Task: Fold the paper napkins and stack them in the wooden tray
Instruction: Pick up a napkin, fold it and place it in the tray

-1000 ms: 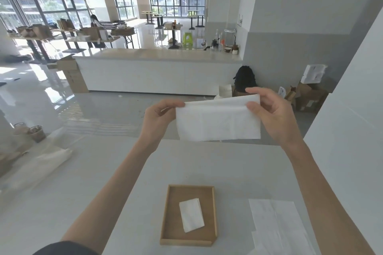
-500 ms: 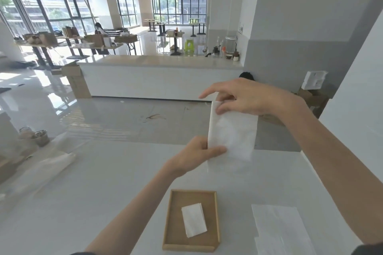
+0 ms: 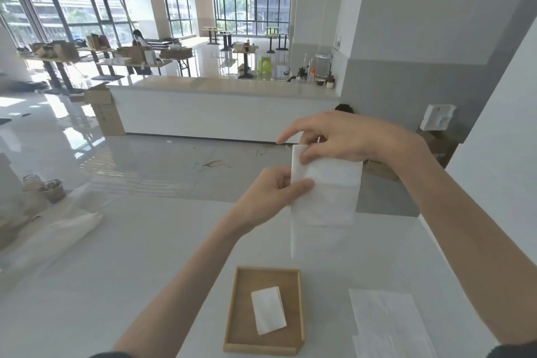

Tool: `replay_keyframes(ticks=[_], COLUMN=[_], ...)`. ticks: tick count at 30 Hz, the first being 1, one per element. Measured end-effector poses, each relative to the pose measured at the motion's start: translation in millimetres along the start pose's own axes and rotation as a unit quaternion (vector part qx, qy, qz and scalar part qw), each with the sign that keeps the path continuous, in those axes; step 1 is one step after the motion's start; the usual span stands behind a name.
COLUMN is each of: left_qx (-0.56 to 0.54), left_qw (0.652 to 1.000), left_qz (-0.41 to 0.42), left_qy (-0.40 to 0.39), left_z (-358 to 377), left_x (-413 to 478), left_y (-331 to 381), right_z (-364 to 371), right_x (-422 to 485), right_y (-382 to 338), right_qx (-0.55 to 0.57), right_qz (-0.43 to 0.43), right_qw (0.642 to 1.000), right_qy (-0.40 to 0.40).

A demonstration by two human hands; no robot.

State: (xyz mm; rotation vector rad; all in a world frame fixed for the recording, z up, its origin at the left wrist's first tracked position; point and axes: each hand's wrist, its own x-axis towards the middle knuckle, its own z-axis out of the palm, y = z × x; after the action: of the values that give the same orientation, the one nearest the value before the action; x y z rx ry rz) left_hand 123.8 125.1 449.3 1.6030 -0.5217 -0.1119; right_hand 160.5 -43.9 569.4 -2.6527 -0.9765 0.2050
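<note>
A paper napkin [image 3: 327, 195] is held in the air above the white desk [image 3: 145, 256], over the far side of the wooden tray [image 3: 301, 314]. The right hand [image 3: 345, 136] is closed on its upper edge, with the thumb and fingers pinching the paper, and the left hand [image 3: 270, 195] is closed on its left edge a little lower. The napkin hangs down as a tall narrow strip, so it is judged to be folded in part only; the folding step is in hand.

In the tray one folded napkin [image 3: 268, 309] is already laid, slightly turned against the tray walls. A pile of flat unfolded napkins [image 3: 386, 322] lies on the desk just beside the tray, on the right.

For the next move, the lower end should probably be brought up to the upper edge, so that a small rectangle like the one in the tray is obtained. The edges must be matched with care, because the thin paper bends easily. After that it can be placed on the folded napkin.
</note>
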Motion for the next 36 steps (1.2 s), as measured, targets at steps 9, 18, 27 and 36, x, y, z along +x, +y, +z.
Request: replay_keyframes(ticks=[9, 18, 27, 36], left_qx=[-0.05, -0.013, -0.02, -0.056], left_qw=[0.985, 0.99, 0.988, 0.982], left_qz=[-0.048, -0.055, -0.07, -0.008], left_qy=[0.156, 0.128, 0.138, 0.179], left_z=[-21.0, -31.8, -39.5, -30.1], left_x=[-8.5, -15.2, -12.7, -5.9], left_y=[-22.2, -16.0, -15.8, -9.6], right_z=[102.5, 146.2, 141.3, 125.8], right_x=[-26.6, -6.4, -2.4, -1.9], right_y=[56.8, 45.6, 53.1, 46.9], right_qx=[0.405, 0.575, 0.547, 0.494], right_qz=[0.135, 0.101, 0.093, 0.044], right_qw=[0.876, 0.763, 0.785, 0.777], right_qy=[0.224, 0.276, 0.275, 0.388])
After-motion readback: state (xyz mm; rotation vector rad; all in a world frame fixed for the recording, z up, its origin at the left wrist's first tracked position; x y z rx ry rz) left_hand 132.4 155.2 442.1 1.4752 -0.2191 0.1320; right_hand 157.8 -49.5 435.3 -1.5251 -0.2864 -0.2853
